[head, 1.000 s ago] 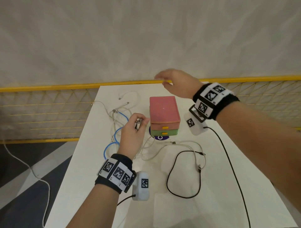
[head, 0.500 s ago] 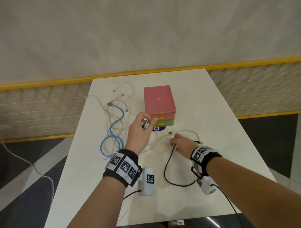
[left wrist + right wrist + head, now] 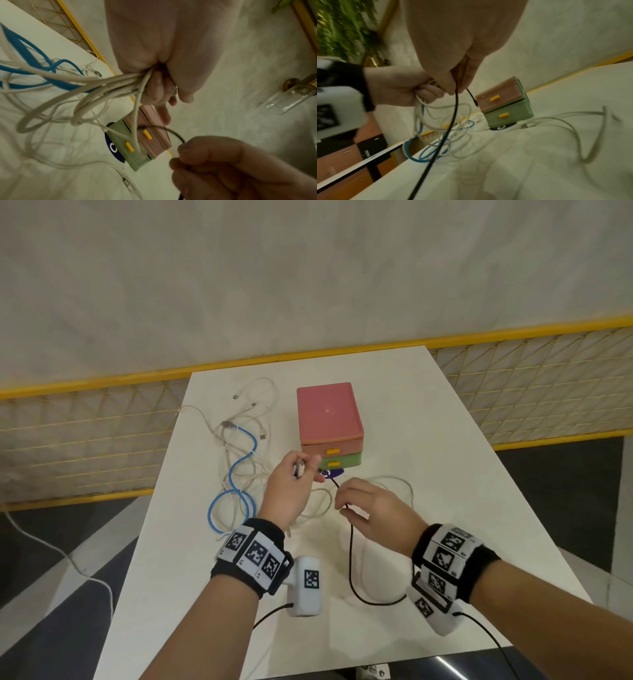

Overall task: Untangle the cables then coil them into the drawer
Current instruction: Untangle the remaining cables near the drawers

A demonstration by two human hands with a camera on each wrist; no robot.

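A white letter "C" stands on a dark blue round sticker on the table, under the green drawer, just beyond the left hand. The wristband squares carry only patterns.

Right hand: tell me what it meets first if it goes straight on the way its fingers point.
Likely the left hand: the right hand, pinching the black cable, points left and slightly away at it. Depth is unclear; passing behind, it reaches the green drawer.

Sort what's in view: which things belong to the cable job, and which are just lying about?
Job:
black cable, pinched by right hand
white cables, bunched in left hand
blue cable
drawer unit, both drawers closed

Lying about:
purple sticker under the unit
yellow mesh fence
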